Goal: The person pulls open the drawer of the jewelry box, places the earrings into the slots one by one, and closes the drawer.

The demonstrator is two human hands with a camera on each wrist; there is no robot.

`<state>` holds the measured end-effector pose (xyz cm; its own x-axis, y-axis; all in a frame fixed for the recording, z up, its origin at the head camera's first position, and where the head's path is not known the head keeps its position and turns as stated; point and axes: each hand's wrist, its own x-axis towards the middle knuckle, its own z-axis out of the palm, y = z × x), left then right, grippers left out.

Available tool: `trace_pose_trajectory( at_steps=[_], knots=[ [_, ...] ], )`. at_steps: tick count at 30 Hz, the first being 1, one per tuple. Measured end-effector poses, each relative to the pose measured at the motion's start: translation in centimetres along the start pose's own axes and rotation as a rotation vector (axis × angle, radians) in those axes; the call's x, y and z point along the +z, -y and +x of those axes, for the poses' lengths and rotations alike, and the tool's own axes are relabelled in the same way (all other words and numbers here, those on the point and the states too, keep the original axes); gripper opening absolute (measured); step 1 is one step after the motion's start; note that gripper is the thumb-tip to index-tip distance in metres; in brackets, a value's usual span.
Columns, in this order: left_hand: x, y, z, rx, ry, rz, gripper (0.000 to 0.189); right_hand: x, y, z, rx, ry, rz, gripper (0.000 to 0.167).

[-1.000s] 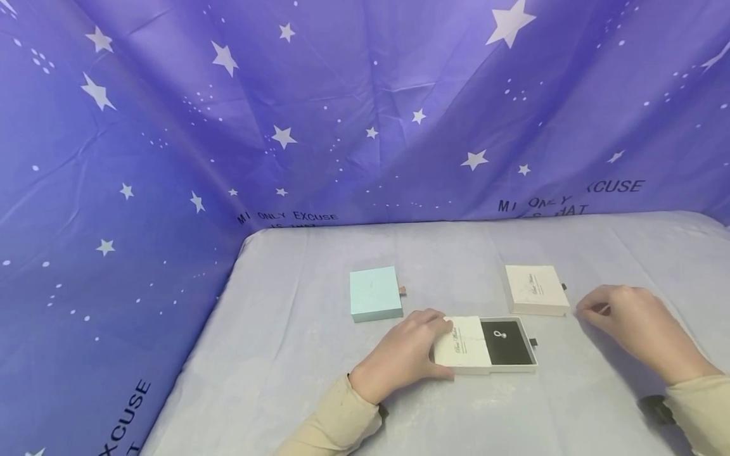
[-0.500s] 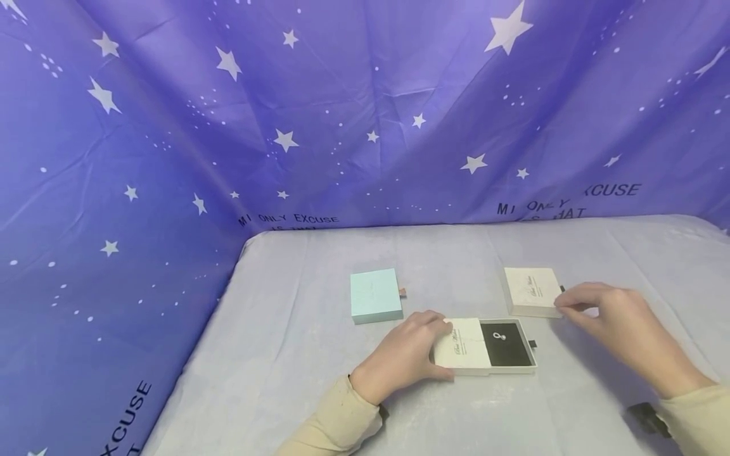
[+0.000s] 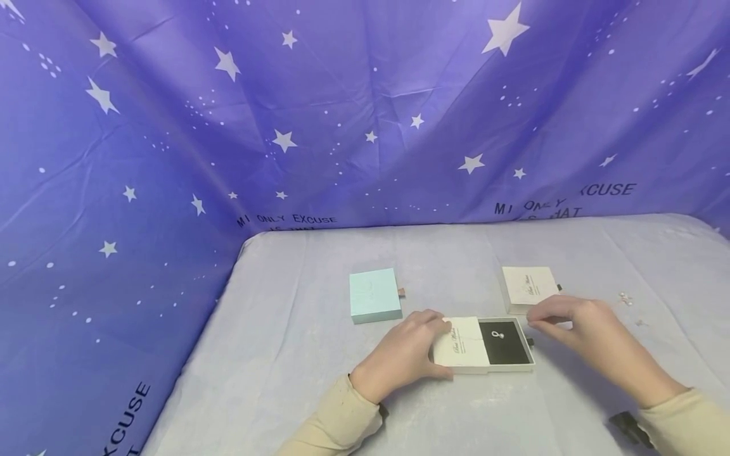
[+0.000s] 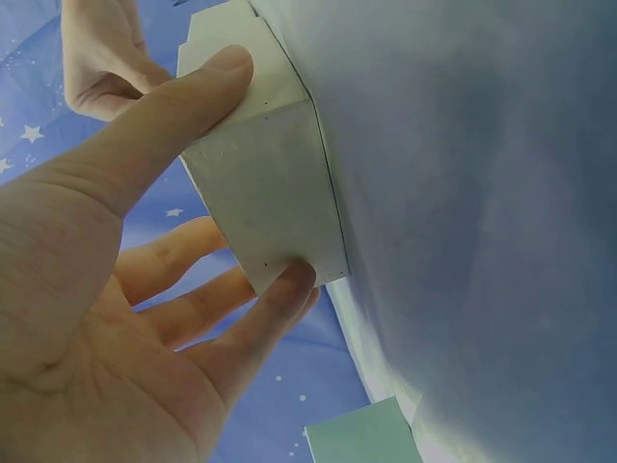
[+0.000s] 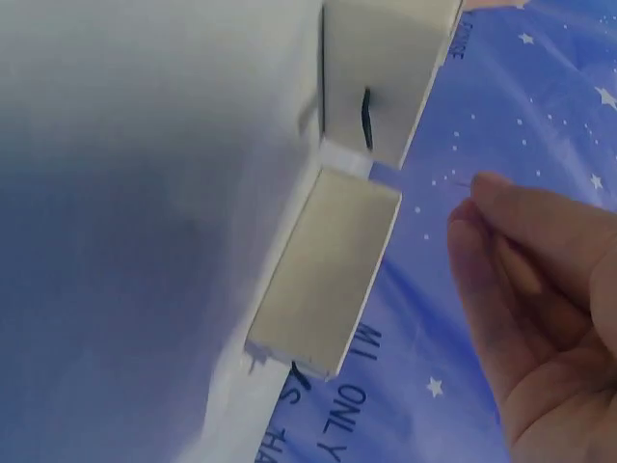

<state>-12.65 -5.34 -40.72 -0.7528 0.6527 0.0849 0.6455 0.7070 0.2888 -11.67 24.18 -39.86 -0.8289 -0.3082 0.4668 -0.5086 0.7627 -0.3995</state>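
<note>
A cream slide-out jewellery box (image 3: 463, 342) lies on the table with its drawer (image 3: 527, 364) pulled out to the right. On the drawer's black pad (image 3: 504, 351) is a small silvery hoop-shaped piece with a pearl-like bead (image 3: 498, 335). My left hand (image 3: 402, 354) grips the sleeve end of this box, thumb on the near side and fingers around the far corner. Just right of the drawer, my right hand (image 3: 587, 332) pinches a thin wire-like piece (image 5: 463, 183) between thumb and forefinger; most of it is hidden by the fingertips.
Behind stands a second cream box (image 3: 527, 285) with a dark tab, its drawer in. A mint-green box (image 3: 374, 294) with a brownish tab lies behind the left hand. Small shiny jewellery pieces (image 3: 625, 298) lie on the grey tablecloth beyond the right hand. A purple star-patterned curtain (image 3: 365, 126) hangs behind.
My right hand has moved left from beside the rear cream box to near the pulled-out drawer, uncovering the small jewellery pieces on the cloth. My left hand stays on its box.
</note>
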Motion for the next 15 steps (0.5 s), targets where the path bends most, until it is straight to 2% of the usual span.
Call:
trace_pose_trajectory(
  at_steps=[6,9,15],
  knots=[
    [0.0,0.0,0.0,0.009,-0.009,0.005,0.077,1.6,0.7,0.0,-0.113,0.010,0.035,0.030],
    [0.0,0.1,-0.1,0.008,-0.008,0.008,0.076,2.2,1.1,0.1,-0.136,0.032,0.072,0.031],
    [0.0,0.1,-0.1,0.007,-0.008,0.012,0.076,2.8,1.3,0.3,-0.168,0.049,0.062,0.035]
  ],
)
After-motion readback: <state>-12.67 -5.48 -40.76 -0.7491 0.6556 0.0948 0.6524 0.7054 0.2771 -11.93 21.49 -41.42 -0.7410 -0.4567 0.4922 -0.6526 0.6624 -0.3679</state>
